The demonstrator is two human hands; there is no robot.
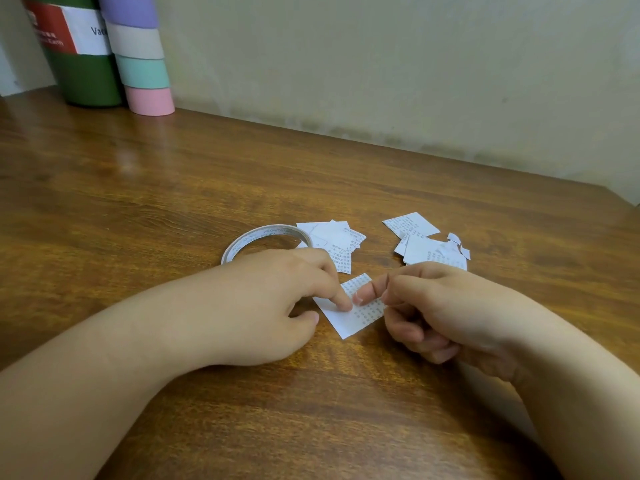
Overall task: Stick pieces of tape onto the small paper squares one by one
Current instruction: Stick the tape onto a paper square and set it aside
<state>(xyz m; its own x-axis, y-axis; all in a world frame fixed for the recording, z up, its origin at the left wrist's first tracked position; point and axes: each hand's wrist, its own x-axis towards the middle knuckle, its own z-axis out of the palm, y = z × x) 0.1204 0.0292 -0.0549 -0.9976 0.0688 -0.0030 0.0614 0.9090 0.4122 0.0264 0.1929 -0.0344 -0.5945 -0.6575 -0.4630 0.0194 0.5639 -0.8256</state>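
Near worktop [145,188] centre: paper square [349,318] lying flat, pinned by left hand [277,306] forefinger; right hand [446,313] fingers curled, thumb on square, tape piece not discernible. Tape roll [242,247] and square piles [334,242] just behind. Risk: square sliding, tape landing crooked.

White printed paper square [349,315], brown table [173,188]

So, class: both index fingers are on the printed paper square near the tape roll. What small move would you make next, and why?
Probably slide the right hand's index fingertip along the paper square to smooth the tape down, though the tape itself is too faint to make out. The left hand already pins the square flat on the wooden table, and the tape roll lies untouched behind it.
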